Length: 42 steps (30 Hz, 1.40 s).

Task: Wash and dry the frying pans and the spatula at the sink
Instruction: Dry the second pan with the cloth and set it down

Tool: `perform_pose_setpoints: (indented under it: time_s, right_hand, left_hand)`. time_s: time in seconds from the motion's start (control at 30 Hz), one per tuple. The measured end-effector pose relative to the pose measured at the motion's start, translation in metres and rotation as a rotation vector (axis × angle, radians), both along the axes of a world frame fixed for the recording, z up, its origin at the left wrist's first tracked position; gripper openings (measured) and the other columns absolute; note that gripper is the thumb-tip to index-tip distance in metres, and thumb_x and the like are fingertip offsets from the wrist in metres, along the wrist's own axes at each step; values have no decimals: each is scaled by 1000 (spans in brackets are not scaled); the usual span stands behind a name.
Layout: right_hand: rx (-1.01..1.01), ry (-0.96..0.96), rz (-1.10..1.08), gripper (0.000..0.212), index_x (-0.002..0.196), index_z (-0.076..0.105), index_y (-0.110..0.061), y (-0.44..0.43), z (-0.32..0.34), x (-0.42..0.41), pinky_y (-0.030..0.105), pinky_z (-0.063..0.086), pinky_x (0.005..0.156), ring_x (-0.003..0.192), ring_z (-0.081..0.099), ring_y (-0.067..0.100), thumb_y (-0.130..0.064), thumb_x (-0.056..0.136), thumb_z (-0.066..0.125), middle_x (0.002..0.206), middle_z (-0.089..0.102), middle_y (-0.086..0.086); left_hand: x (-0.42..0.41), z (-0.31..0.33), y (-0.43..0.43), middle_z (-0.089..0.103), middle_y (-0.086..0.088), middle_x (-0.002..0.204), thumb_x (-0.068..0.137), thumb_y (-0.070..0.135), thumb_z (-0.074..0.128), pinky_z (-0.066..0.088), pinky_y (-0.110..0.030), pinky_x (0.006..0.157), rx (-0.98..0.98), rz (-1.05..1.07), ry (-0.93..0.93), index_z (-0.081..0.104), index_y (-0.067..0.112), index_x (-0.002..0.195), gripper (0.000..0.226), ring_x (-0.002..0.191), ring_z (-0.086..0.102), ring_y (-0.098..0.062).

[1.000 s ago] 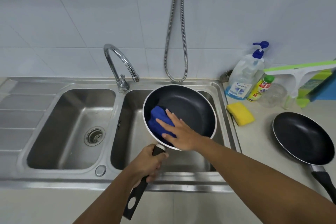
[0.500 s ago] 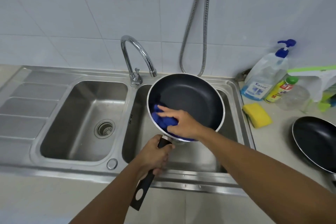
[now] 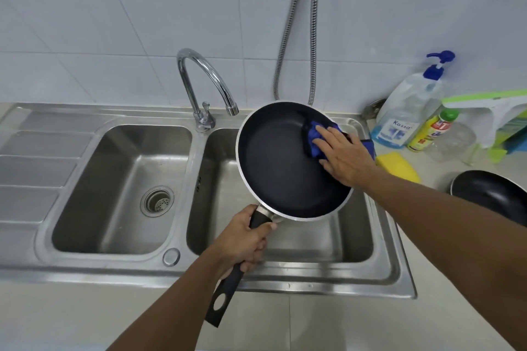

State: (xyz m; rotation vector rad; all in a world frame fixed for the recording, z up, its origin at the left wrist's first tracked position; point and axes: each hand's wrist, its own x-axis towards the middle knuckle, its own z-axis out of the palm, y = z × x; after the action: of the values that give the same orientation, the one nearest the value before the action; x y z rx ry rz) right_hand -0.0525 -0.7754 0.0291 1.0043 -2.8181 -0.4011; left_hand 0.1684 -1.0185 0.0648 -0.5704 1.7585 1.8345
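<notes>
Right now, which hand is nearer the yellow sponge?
Right. The right hand presses the blue cloth in the pan beside the yellow sponge; the left hand grips the pan handle, farther off.

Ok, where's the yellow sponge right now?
The yellow sponge lies on the counter right of the sink, just behind the right hand.

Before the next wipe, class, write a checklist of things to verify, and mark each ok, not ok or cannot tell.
1. Left hand has a firm grip on the pan handle: ok.
2. Frying pan held over the right basin: ok.
3. Right hand presses the blue cloth inside the pan: ok.
4. Tap off: ok.
5. Pan fully dry: cannot tell.
6. Second pan on the counter dry: cannot tell.
</notes>
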Motion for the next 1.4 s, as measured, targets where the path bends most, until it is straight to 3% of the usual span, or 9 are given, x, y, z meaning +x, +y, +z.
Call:
perform_pose_setpoints:
  time_s: [0.17,0.33,0.53,0.67,0.77,0.9,1.03,1.17,1.4]
  right_hand:
    - [-535,-447,-72,48,128,57,-9,-21,-3,28,43,38,106,118,53,40,-13,81,63,133,50,15]
    - [-788,-772,123,32,119,73,-21,-57,8,95,12,31,110,124,54,3,-19,87,76,136,56,-6]
    - [-502,-393,127,32,118,60,-35,-36,0,71,41,51,87,104,50,23,-34,87,51,139,49,-14]
    - [-535,-295,-170,43,132,50,-20,-21,-12,15,51,28,119,146,31,38,-33,94,33,154,41,11]
    - [-761,-383,-268,34,134,50,-17,-44,7,2,40,27,118,155,12,29,-12,102,43,166,22,6]
    - [-1065,-458,-87,28,117,69,-11,-101,41,30,20,33,113,137,50,21,-1,91,64,155,45,7]
    - [-1200,-689,34,30,110,76,-11,-109,39,87,27,45,110,122,62,6,3,85,69,136,64,2]
    - [-1154,-962,-70,27,106,80,-17,-86,34,96,31,54,101,104,71,6,-2,83,76,122,72,-2]
    - [-796,-935,69,23,96,79,-26,-47,33,90,30,53,93,95,68,9,-14,76,75,103,74,-10]
  left_hand:
    - [0,1,3,39,-7,64,104,19,59,27,-23,40,25,16,-8,52,22,118,16,43,30,-13]
    - [1,-3,8,42,-6,62,103,20,59,26,-21,38,14,17,-13,51,19,115,15,42,30,-13]
    - [9,3,13,39,-4,61,104,19,59,26,-20,37,48,20,-6,46,9,121,23,41,28,-12]
    - [12,10,13,38,-3,60,104,19,60,26,-22,37,31,-47,4,47,12,121,23,41,28,-12]
    - [10,17,20,40,-2,59,104,20,58,28,-22,36,10,-93,23,48,20,120,18,41,29,-12]
    - [-1,18,26,44,0,58,104,24,57,31,-24,36,-45,-125,56,48,27,123,22,42,33,-11]
    - [-8,13,20,46,2,57,101,29,61,30,-24,38,-44,-21,61,50,26,118,20,42,34,-12]
    - [-3,7,9,46,2,58,103,26,59,30,-25,39,-47,11,38,51,25,118,17,43,34,-11]
    - [10,1,16,42,-2,60,106,22,55,27,-22,38,21,39,-11,51,22,118,13,42,30,-12]
